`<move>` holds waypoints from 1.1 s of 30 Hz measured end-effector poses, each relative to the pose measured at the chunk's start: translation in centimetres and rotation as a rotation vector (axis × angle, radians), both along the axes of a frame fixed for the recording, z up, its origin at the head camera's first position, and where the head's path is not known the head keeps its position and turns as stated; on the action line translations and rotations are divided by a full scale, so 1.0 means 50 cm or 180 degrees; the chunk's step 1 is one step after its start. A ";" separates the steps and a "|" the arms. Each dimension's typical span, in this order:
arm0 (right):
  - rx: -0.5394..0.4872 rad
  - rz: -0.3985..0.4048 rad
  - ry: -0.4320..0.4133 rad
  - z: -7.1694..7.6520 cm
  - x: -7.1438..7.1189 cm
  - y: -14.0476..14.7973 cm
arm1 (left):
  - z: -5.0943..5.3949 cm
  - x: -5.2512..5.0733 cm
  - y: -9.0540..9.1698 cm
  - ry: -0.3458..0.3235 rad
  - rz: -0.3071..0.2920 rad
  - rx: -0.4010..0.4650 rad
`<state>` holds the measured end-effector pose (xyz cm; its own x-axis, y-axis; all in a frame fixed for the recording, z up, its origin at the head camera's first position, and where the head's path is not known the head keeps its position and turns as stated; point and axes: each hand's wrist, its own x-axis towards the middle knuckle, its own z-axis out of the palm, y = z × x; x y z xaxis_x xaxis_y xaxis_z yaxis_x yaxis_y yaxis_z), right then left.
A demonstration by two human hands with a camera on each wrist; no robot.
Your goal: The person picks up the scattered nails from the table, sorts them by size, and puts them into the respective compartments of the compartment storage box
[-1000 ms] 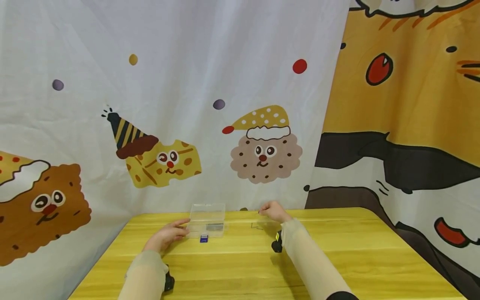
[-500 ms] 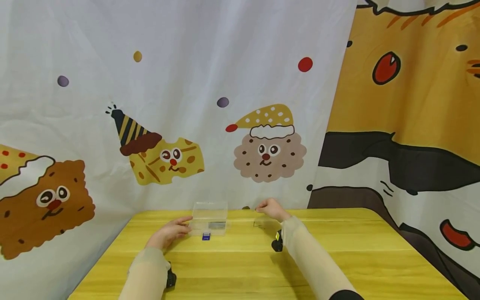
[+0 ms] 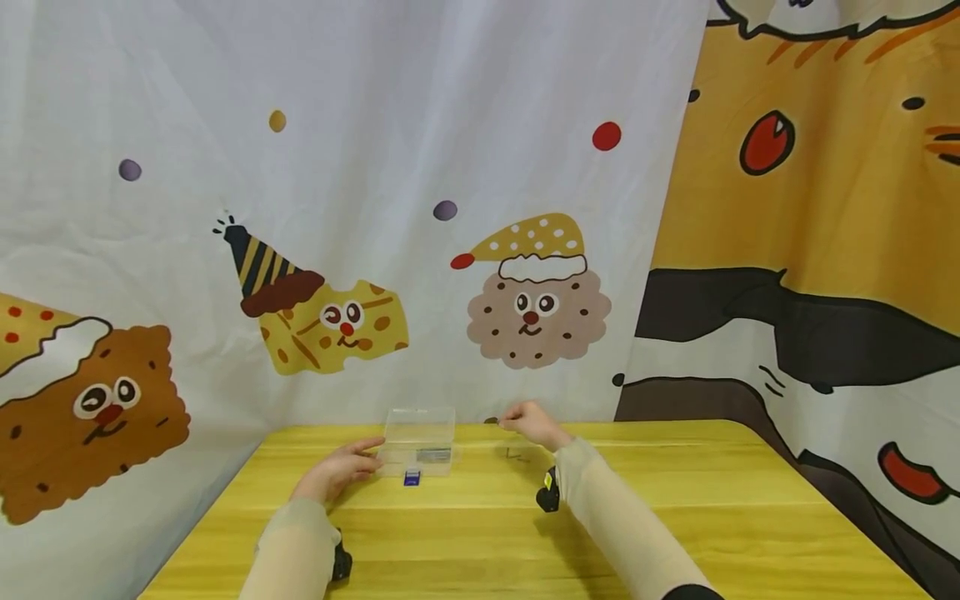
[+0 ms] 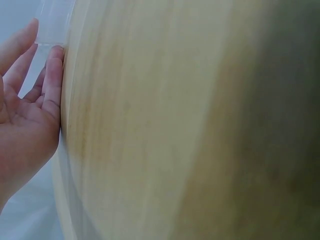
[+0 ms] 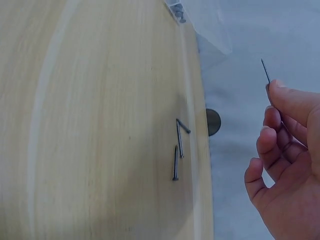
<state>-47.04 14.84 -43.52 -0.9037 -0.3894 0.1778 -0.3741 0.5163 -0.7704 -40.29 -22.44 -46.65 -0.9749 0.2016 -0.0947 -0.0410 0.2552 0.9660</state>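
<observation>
My right hand (image 3: 534, 423) pinches a thin nail (image 5: 266, 72) between thumb and forefinger, its point sticking out past the fingertips. Raised off the wood, this hand is to the right of a clear plastic box (image 3: 395, 467) whose lid (image 3: 420, 425) stands up at the back. Grey nails (image 3: 433, 456) fill part of the box's right side. My left hand (image 3: 341, 473) rests against the box's left side with its fingers loosely extended, as the left wrist view also shows. Three loose nails (image 5: 180, 141) lie on the table below my right hand.
The wood-grain table (image 3: 480, 542) ends at the back against a white cartoon-printed curtain (image 3: 420, 150). A blue label (image 3: 412, 478) is at the box's front. Each wrist carries a black camera (image 3: 550, 492).
My right hand has moved a little left towards the box, still pinching the nail. The left hand stays against the box. The view shifts slightly.
</observation>
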 end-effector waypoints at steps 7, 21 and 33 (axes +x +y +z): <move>-0.0027 0.0093 0.0029 0.012 0.011 -0.025 | -0.002 0.003 -0.001 0.0014 0.0088 0.0010; 0.0136 0.0214 -0.0040 0.002 0.024 -0.070 | 0.003 0.006 0.000 -0.0010 0.0049 0.0050; 0.0116 0.0477 0.0103 -0.017 0.027 -0.116 | -0.002 0.004 -0.006 0.0005 -0.0028 0.0115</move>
